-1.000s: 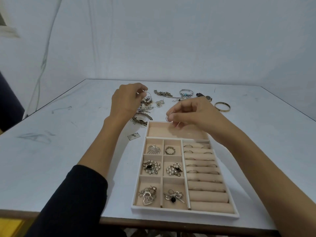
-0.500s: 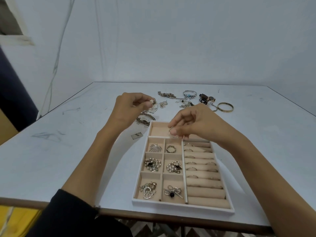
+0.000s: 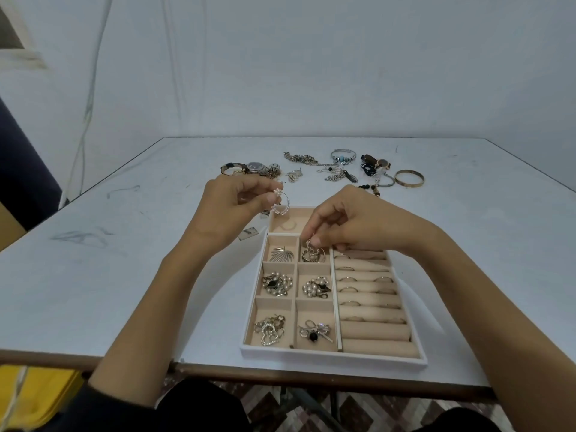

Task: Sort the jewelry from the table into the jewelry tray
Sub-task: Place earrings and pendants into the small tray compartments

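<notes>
A beige jewelry tray (image 3: 330, 355) with a white rim lies near the table's front edge. Its left compartments hold brooches and earrings, and its right side has ring rolls (image 3: 371, 313) with several rings. My left hand (image 3: 232, 204) pinches a pearl hoop earring (image 3: 280, 202) above the tray's far left corner. My right hand (image 3: 352, 224) pinches a small gold earring (image 3: 309, 244) just over the top right small compartment, where gold rings (image 3: 313, 255) lie.
Loose jewelry lies at the back of the table: a watch (image 3: 254, 167), a chain (image 3: 300, 158), a beaded bracelet (image 3: 343, 155), a gold bangle (image 3: 409, 178), dark cords (image 3: 372, 165). A small square piece (image 3: 248, 233) sits left of the tray.
My right hand has moved toward me from the long top compartment down to the small compartment. My left hand has lifted a pearl hoop from the pile and brought it toward the tray.
</notes>
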Motion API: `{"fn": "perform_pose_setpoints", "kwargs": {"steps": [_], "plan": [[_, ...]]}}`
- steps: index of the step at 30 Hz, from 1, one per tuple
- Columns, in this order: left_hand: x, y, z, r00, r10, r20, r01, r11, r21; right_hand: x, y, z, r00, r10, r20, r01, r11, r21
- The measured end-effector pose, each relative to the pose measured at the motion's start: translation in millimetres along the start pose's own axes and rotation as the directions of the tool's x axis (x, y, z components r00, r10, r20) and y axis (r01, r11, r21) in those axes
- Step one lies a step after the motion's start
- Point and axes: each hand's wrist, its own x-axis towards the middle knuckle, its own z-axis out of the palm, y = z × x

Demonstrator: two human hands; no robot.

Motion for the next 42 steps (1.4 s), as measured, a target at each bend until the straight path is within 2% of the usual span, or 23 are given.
{"fn": "perform_pose_setpoints", "kwargs": {"steps": [11, 26, 32, 36, 42], "plan": [[-1.0, -0.7, 2.1, 0.999, 0.032, 0.025, -0.034, 0.994, 0.107, 1.6, 0.3, 0.6, 0.999, -0.019, -0.03, 0.017, 0.999, -0.051], [-2.3, 1.0, 2.8, 0.999, 0.038, 0.034, -0.043, 0.987, 0.153, 2.9, 0.2, 2.1, 0.999, -0.036, -0.039, 0.032, 0.994, -0.102], [-2.7, 1.5, 3.0, 0.998, 0.037, 0.044, -0.043, 0.986, 0.161, 3.2, -0.7, 7.4, 0.993, -0.071, -0.091, 0.053, 0.98, -0.19], [-3.0, 2.6, 2.9, 0.997, 0.044, 0.057, -0.053, 0.984, 0.173, 4.1, -2.7, 8.6, 0.981, -0.088, -0.176, 0.029, 0.948, -0.316], [-3.7, 2.1, 3.5, 0.997, 0.038, 0.063, -0.048, 0.983, 0.175, -5.7, -9.6, 7.9, 0.986, 0.021, -0.165, -0.103, 0.858, -0.503]]}}
